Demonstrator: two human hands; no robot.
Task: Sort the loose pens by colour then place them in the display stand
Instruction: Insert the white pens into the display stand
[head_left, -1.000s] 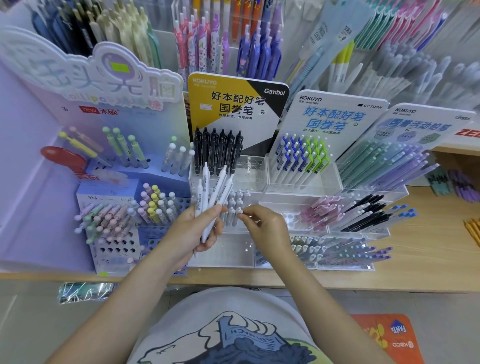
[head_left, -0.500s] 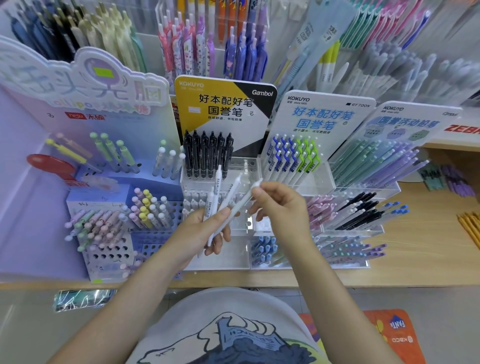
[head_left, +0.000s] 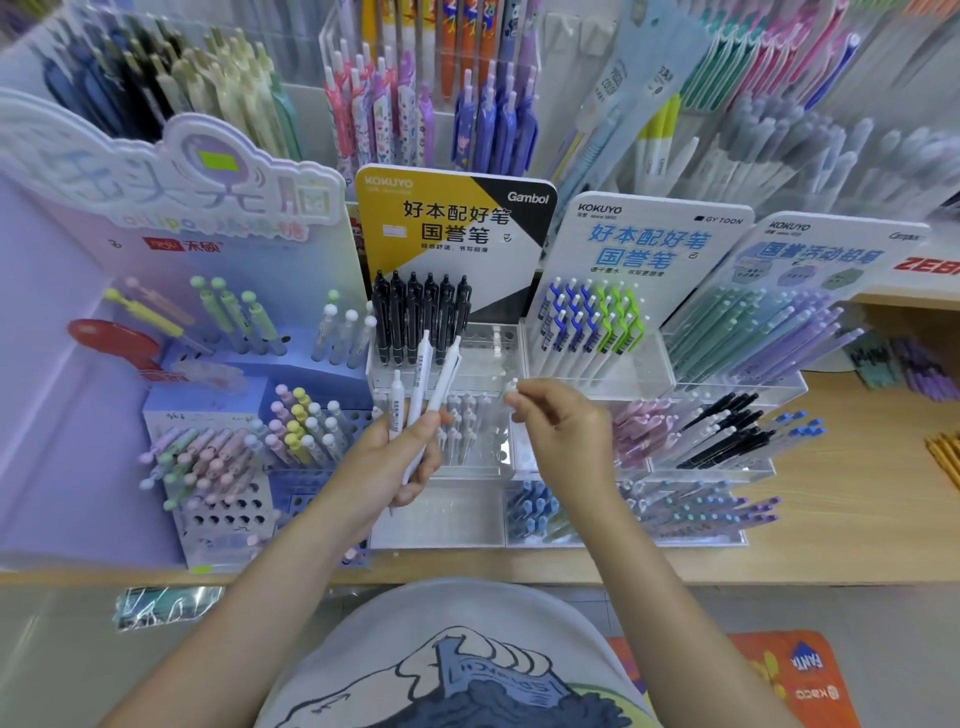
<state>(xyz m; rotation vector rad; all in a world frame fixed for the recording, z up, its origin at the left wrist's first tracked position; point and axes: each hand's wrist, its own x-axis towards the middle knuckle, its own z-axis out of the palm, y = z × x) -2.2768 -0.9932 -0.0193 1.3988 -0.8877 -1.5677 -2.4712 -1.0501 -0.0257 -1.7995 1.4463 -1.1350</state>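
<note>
- Worktop (head_left: 857, 519): pale wood-grain surface, running left to right along a wall of hanging pen racks.
- Display stand (head_left: 498, 343): clear acrylic, tiered, on the worktop under a yellow-and-black header card (head_left: 452, 223). Black pens (head_left: 421, 312) fill the left part of its top row; the holes to their right show vacant.
- Neighbouring stands: a lilac stand (head_left: 171, 208) on the left with pastel pens; two white-carded stands on the right with blue, green, teal and purple pens.
- Left hand (head_left: 395, 462): grip clenched round a bundle of white pens (head_left: 426, 395), tips fanned upward, in front of the stand's lower tier.
- Right hand (head_left: 561, 421): fingertips pinch the top of one white pen (head_left: 511, 389), just right of the bundle and near the stand's middle tier; the pen's body is hidden.
- Floor: an orange mat (head_left: 800, 680) lies at lower right.
- Below the worktop's edge: a crumpled clear wrapper (head_left: 166, 605).
</note>
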